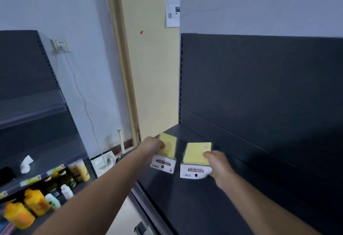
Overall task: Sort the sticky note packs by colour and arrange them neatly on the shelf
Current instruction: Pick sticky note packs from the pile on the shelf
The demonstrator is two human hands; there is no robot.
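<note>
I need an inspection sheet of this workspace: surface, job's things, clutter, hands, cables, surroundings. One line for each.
Surface: dark shelf, left end in use.
Job's things: left pack and right pack, both yellow, side by side, apart.
Clutter: nothing seen on this shelf.
Hands: left hand holds left pack; right hand holds right pack.
Cables: thin cable hangs from wall socket.
Surroundings: yellow door; bottles on neighbouring shelf.

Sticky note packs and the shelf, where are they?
left sticky note pack [169, 148], head view, on its yellow paper.
right sticky note pack [195, 153], head view, on its yellow paper.
shelf [185, 207], head view, on its bare dark board.
</note>
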